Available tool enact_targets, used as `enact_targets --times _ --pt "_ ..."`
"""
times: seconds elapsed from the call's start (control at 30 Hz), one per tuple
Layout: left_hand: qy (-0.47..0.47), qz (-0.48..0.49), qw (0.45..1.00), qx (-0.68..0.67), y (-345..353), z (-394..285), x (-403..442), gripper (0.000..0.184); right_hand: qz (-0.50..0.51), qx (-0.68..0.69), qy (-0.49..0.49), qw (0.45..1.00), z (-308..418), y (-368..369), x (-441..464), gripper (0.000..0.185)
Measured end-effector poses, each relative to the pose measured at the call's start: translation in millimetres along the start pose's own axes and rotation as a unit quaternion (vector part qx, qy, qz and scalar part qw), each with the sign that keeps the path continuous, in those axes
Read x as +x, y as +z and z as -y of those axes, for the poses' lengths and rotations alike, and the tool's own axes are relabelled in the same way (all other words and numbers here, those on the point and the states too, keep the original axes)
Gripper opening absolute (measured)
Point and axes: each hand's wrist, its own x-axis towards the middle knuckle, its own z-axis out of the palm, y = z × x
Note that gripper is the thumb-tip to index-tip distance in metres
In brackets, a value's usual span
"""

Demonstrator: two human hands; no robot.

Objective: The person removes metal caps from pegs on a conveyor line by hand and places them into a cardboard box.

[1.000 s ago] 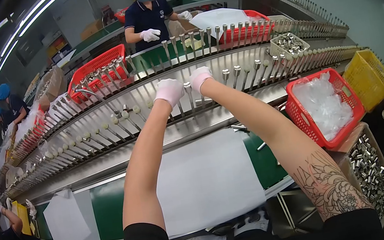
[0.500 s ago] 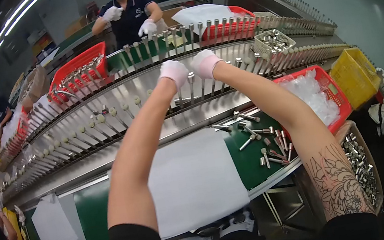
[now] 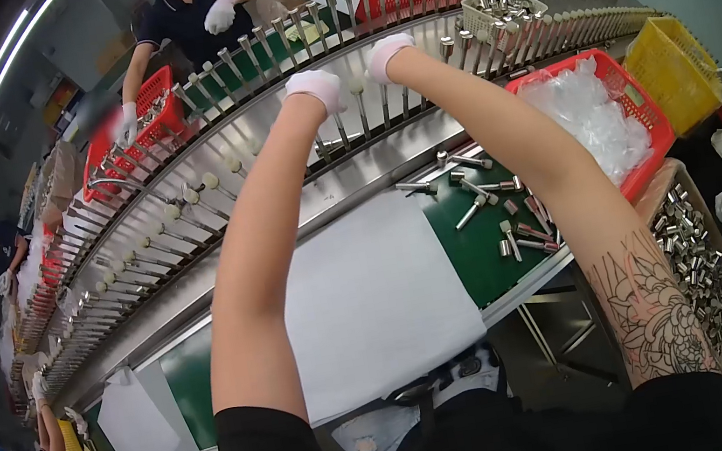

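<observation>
Both my hands wear white gloves and reach to the near row of upright metal rods on the steel conveyor. My left hand (image 3: pixel 316 89) is closed at the top of a rod, its fingers curled out of sight. To its right, my right hand (image 3: pixel 388 58) is also closed over the rods, and whatever sits in its fingers is hidden. Between the two hands stands a rod with a pale tip (image 3: pixel 357 89). Small metal cylinders cap the rods (image 3: pixel 447 48) just right of my right hand.
Nearer me, a white sheet (image 3: pixel 373 304) and loose metal parts (image 3: pixel 475 209) lie on the green belt. On the right are a red basket (image 3: pixel 658 122) of plastic bags, a yellow crate (image 3: pixel 674 67) and a box of metal parts (image 3: pixel 693 267). Across the line, a co-worker (image 3: pixel 191 16) reaches into another red basket (image 3: pixel 165 120).
My view has shifted and turned slightly. Both hands remain closed at the rods, while the rods between them have changed position. The co-worker opposite now reaches down into the red basket.
</observation>
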Motion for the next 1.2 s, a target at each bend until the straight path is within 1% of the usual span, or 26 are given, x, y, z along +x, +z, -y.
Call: enact_targets --times 0.07,0.13,0.17,0.2,0.23,0.3,0.33,0.4,0.47,0.53,0.57,0.63,0.67,0.7,0.8,0.83,0.87,0.9,0.97,1.0,1.03,1.07,1.1,1.13,1.17,1.2 --pt "-0.007 0.027 0.999 -0.017 -3.1 -8.8 29.8 0.056 -0.019 0.041 0.02 0.999 -5.4 27.9 32.0 0.04" --pt "-0.001 0.071 0.997 -0.031 -7.0 -14.4 52.9 0.056 -0.07 0.032 0.024 0.997 -7.2 49.4 43.5 0.032" --pt "0.03 -0.014 0.999 -0.006 4.4 -13.1 60.3 0.052 -0.109 0.067 0.063 0.99 -16.9 56.6 35.7 0.029" --pt "0.047 -0.041 0.998 0.014 -2.3 -19.3 52.9 0.048 -0.144 0.096 0.087 0.981 -23.1 56.7 30.1 0.026" --pt "0.053 -0.056 0.997 -0.019 -2.2 -22.3 49.6 0.045 -0.151 0.099 0.098 0.979 -36.6 42.8 27.4 0.026" --pt "0.084 -0.054 0.995 -0.005 -4.6 -37.2 39.0 0.044 -0.119 0.006 -0.049 0.992 -48.9 39.8 -2.9 0.022" --pt "0.107 -0.068 0.992 0.01 -10.6 -41.5 44.1 0.043 -0.14 -0.032 -0.094 0.985 -60.9 37.9 -13.8 0.025" --pt "0.059 -0.152 0.984 -0.076 -17.6 -33.6 47.6 0.04 -0.19 0.115 -0.019 0.975 -96.9 8.8 -42.3 0.033" --pt "0.062 -0.177 0.965 -0.184 -59.0 -6.5 23.8 0.044 -0.248 0.144 0.023 0.958 -135.1 16.9 -67.6 0.041" --pt "0.033 -0.181 0.947 -0.263 -103.4 -18.6 -32.8 0.038 -0.185 0.215 0.039 0.958 -165.6 36.0 -90.6 0.042" --pt "0.031 -0.174 0.949 -0.261 -102.4 -22.5 -46.9 0.038 -0.182 0.222 0.037 0.957 -170.8 47.2 -93.9 0.042" --pt "-0.01 -0.115 0.874 -0.472 -90.0 -37.9 -98.1 0.032 -0.188 0.177 0.072 0.964 -175.2 56.6 -90.3 0.042" --pt "-0.021 -0.082 0.834 -0.546 -71.6 -56.1 -128.1 0.026 -0.193 0.182 0.067 0.962 -169.0 56.0 -85.1 0.042" --pt "-0.064 -0.024 0.797 -0.6 -50.0 -77.5 -158.4 0.024 -0.187 0.183 0.085 0.961 -163.8 52.7 -75.6 0.043" --pt "-0.114 0.112 0.71 -0.686 84.5 -113.0 -241.7 0.028 -0.151 0.189 0.101 0.965 -157.9 57.8 -24.4 0.037" --pt "-0.149 0.122 0.695 -0.692 113.7 -128.0 -279.0 0.029 -0.096 0.115 0.094 0.984 -160.0 62.5 0.0 0.036" --pt "-0.21 0.128 0.658 -0.712 134.1 -141.9 -316.1 0.029 -0.041 0.038 0.085 0.995 -159.7 63.1 20.2 0.036" --pt "-0.276 0.138 0.605 -0.734 152.4 -153.0 -353.2 0.03 0.012 0.053 0.118 0.992 -157.7 62.7 32.6 0.039" --pt "-0.349 0.13 0.52 -0.769 178.9 -176.3 -427.2 0.034 0.025 0.104 0.15 0.983 -173.2 81.3 64.3 0.039" --pt "-0.379 0.102 0.527 -0.754 186.7 -190.1 -457.4 0.033 0.065 0.121 0.176 0.975 -182.2 87.6 80.8 0.04" --pt "-0.402 0.092 0.489 -0.768 181.0 -199.1 -476.4 0.036 0.003 0.114 0.171 0.979 -185.3 90.2 76.0 0.042" --pt "-0.422 0.088 0.451 -0.781 173.4 -208.6 -495.2 0.039 -0.007 0.11 0.168 0.98 -186.5 87.4 65.0 0.042" --pt "-0.42 0.06 0.437 -0.793 172.5 -212.6 -505.3 0.037 -0.037 0.025 0.13 0.99 -189.6 89.1 56.1 0.038" --pt "-0.416 0.039 0.421 -0.805 173.4 -215.0 -512.5 0.034 -0.029 0.009 0.109 0.994 -200.4 85.2 51.0 0.038" --pt "-0.407 0.048 0.453 -0.792 175.8 -213.8 -514.4 0.037 -0.035 -0.081 0.063 0.994 -193.0 40.6 13.8 0.03" --pt "-0.396 0.04 0.449 -0.8 180.8 -212.9 -514.3 0.04 -0.052 -0.075 0.025 0.996 -200.7 12.4 4.5 0.024"
